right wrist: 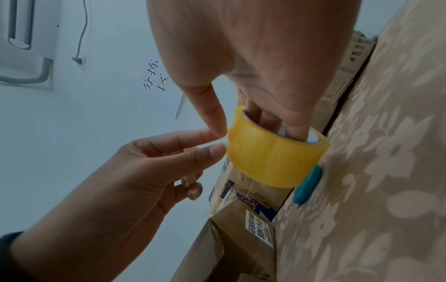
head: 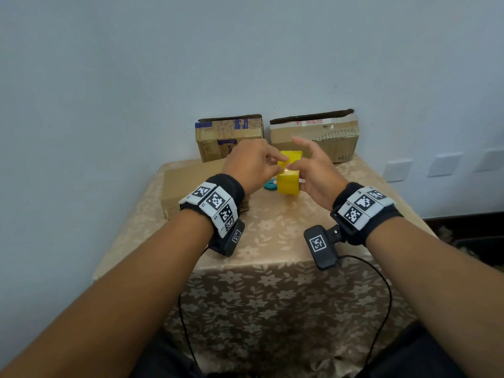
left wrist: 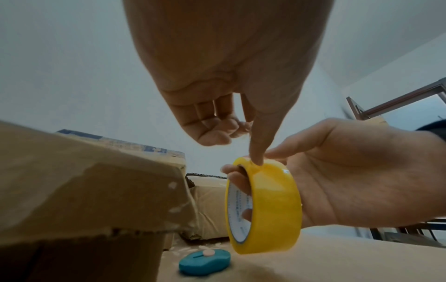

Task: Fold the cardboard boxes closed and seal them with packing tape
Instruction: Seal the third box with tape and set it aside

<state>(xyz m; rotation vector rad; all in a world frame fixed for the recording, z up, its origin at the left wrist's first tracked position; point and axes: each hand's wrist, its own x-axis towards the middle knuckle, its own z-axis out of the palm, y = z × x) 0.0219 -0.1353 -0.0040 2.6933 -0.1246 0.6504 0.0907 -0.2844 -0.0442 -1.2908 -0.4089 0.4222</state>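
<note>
A yellow tape roll is held upright above the middle of the table. My right hand grips it, with fingers through the core and the thumb on the outer face. My left hand pinches at the roll's outer layer with thumb and index finger, the other fingers curled. A closed plain cardboard box lies at the near left. Against the wall stand a blue-printed box and a wider box whose top shows a dark gap.
A teal box cutter lies on the floral tablecloth just below the roll. The wall stands right behind the two far boxes. Black cables hang over the table's front.
</note>
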